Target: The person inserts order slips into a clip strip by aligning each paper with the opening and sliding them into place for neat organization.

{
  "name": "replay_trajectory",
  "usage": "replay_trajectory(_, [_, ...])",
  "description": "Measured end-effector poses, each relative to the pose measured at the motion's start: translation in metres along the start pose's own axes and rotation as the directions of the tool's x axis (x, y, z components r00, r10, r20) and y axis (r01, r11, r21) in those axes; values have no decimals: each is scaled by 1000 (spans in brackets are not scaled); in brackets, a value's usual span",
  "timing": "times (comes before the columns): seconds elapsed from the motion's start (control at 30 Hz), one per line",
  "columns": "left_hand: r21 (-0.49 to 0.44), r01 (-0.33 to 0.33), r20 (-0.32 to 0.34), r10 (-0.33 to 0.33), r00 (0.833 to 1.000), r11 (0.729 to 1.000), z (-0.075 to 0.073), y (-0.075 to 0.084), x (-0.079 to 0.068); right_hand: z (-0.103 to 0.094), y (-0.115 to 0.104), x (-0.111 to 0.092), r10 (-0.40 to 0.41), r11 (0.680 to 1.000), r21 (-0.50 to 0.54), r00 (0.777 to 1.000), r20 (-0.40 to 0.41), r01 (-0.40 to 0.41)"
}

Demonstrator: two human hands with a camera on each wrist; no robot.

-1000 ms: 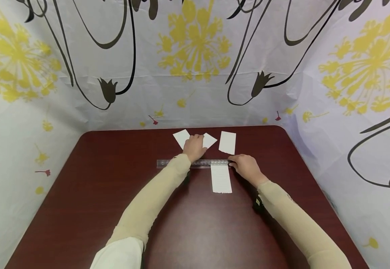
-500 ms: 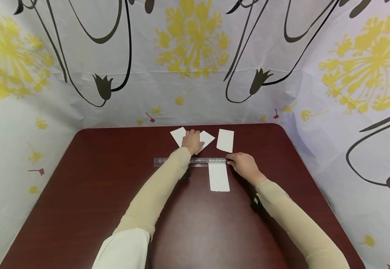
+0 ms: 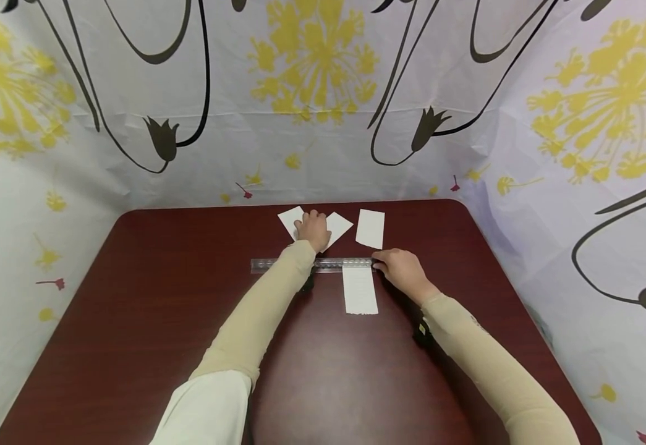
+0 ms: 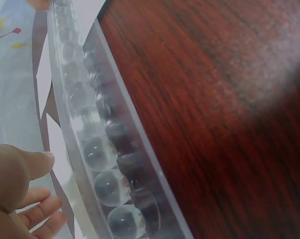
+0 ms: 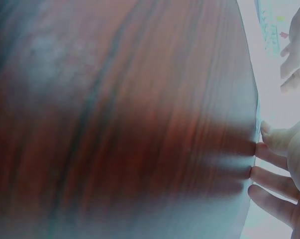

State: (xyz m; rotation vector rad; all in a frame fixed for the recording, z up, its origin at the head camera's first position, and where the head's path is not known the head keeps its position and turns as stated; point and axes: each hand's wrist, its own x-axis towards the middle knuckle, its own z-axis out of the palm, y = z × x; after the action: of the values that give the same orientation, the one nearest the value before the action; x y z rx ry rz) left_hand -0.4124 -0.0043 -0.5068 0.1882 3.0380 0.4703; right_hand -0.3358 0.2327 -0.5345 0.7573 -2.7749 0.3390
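Observation:
A clear, ruler-like plastic strip [image 3: 329,265] with a row of round domes lies across the table. Its right part overlaps the top edge of a white paper piece [image 3: 360,290]. My right hand [image 3: 403,269] grips the strip's right end, and the right wrist view shows its fingers [image 5: 271,184] bent down toward the tabletop. Beyond the strip, my left hand [image 3: 313,232] reaches over two slanted paper pieces, one on the left [image 3: 289,220] and one on the right [image 3: 338,228]. In the left wrist view its thumb and fingers [image 4: 43,209] stand apart, with the domes close beside them.
Another torn-edged paper piece [image 3: 370,228] lies at the back, right of the left hand. The dark red-brown table [image 3: 189,296] has rounded far corners. A white patterned cloth [image 3: 323,148] rises behind it and along both sides.
My left hand has moved from beside the strip toward the back-left paper piece, its fingers spreading. The right hand stays at the strip's end. The head view has shifted slightly.

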Motion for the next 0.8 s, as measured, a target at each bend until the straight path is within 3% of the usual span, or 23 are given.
replay_trajectory(0.3, [-4, 59, -15, -59, 998, 998, 8, -5, 16, -1, -1, 0, 5, 1000, -11, 1000, 0, -5])
replay_trajectory(0.8, [-21, 103, -10, -103, 995, 995, 10, -2, 17, -1, -1, 0, 5, 1000, -15, 1000, 1, -5])
